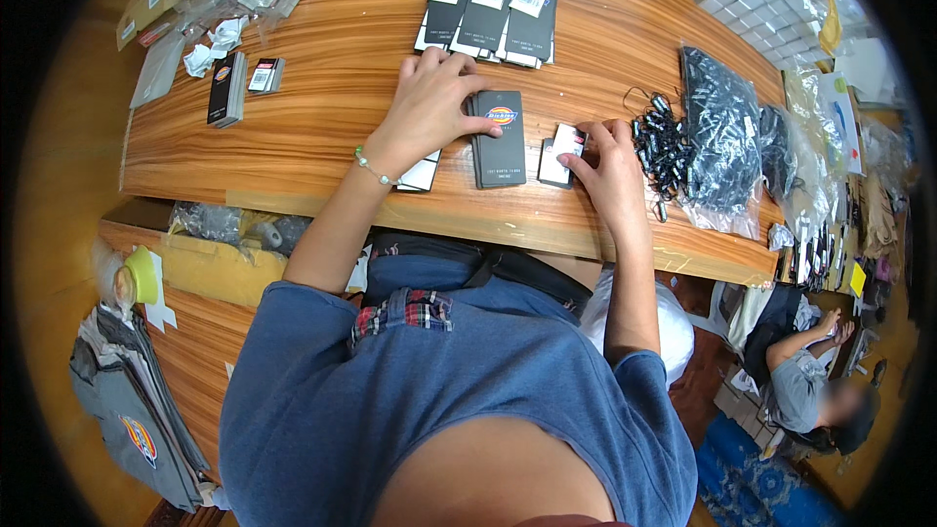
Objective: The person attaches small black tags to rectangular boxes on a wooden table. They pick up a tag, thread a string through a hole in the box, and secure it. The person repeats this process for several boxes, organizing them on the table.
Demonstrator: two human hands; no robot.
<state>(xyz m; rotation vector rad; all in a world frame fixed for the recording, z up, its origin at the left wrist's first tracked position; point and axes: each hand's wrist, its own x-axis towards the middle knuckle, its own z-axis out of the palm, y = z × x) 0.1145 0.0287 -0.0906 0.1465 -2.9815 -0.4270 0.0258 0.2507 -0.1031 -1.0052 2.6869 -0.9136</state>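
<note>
My left hand point(429, 107) reaches over a stack of dark hang tags point(501, 158), fingers apart. Its thumb lies on the top tag and the index finger is by the upper left corner. In my right hand point(612, 168), a small white label card point(567, 142) is pinched between thumb and fingers, tilted over a small dark-edged stack point(549, 168). White-faced tags point(420, 174) lie partly hidden under my left wrist. Beyond my hands, several dark tags with white labels point(491, 20) lie in overlapping rows, black strings bunched at their tops.
Loose black hang strings point(664, 151) lie right of my right hand, beside a clear bag of more strings point(720, 127). At left are another tag stack point(225, 88), small labels point(265, 76) and crumpled paper point(215, 45). A co-worker point(805, 385) sits at lower right.
</note>
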